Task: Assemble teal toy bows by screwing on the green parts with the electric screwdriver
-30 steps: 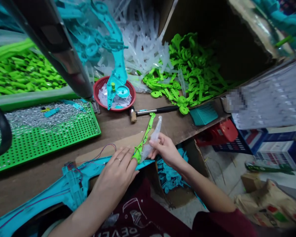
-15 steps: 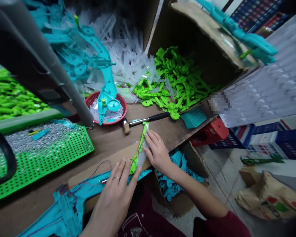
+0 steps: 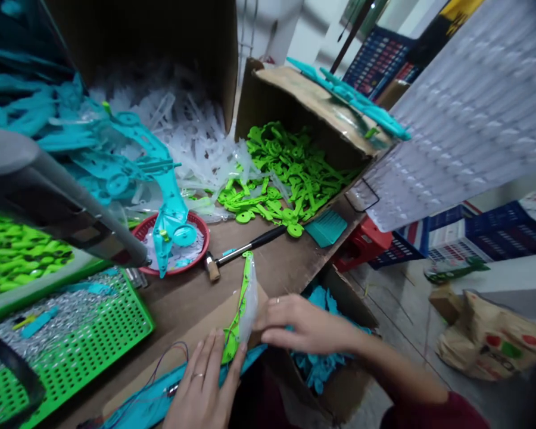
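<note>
My left hand (image 3: 201, 387) lies flat with fingers spread on a long teal plastic part (image 3: 156, 400) with thin wires, at the table's near edge. Its fingertips touch the lower end of a slim green plastic arm (image 3: 240, 310) that lies on a cardboard sheet (image 3: 192, 333). A clear plastic piece (image 3: 250, 307) rests against the green arm. My right hand (image 3: 301, 326) grips that clear piece and the green arm from the right side.
A small hammer (image 3: 241, 249) lies behind the parts, beside a red basket (image 3: 195, 250) holding a teal part. Boxes of green pieces (image 3: 290, 179) and clear pieces (image 3: 192, 137) stand at the back. A green perforated tray (image 3: 84, 345) sits left. Below the table edge is a box of teal parts (image 3: 326, 363).
The view has tilted up and left. The clear piece was held apart from the green arm; it now lies against it, and my right hand has dropped lower beside it.
</note>
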`<state>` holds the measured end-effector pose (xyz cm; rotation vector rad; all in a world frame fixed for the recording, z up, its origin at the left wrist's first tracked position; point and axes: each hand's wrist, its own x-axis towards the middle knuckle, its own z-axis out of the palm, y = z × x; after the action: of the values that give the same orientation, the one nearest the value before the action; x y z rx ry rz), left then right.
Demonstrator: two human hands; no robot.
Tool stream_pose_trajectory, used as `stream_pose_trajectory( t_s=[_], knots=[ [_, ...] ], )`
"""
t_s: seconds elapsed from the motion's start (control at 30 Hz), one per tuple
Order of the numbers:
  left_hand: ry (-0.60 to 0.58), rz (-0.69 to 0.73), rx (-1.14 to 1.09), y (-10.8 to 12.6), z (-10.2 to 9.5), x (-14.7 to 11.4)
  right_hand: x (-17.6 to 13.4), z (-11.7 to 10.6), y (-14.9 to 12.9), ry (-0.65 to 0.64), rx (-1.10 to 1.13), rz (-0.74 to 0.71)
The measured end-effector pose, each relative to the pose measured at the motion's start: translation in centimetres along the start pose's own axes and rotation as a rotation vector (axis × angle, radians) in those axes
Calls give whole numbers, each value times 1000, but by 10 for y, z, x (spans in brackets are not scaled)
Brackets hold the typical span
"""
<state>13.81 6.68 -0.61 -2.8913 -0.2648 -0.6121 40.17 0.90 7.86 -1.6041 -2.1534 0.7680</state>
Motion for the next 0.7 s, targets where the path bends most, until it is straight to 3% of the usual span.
stream_pose_trajectory(
  t_s=[0.07, 0.13, 0.23, 0.33, 0.43, 0.6, 0.7],
  knots=[
    [23, 8, 15, -2, 5, -1, 26, -38, 18, -78, -36, 167],
    [47, 3, 19, -1, 9, -1, 62, -69, 45, 117, -384, 533],
    [49, -59, -18, 5, 11, -2, 113, -97, 83, 156, -499, 688],
    [32, -152, -44, 12, 11, -3, 136, -120, 103, 70, -465, 708],
    [29, -137, -8, 15, 11, -3, 134, -150, 110, 48, -406, 706],
    [40, -178, -25, 17, 7, 2, 120, -183, 97, 198, -383, 662],
    [99, -279, -191, 15, -6, 7, 102, -191, 73, 309, -418, 565]
  ],
)
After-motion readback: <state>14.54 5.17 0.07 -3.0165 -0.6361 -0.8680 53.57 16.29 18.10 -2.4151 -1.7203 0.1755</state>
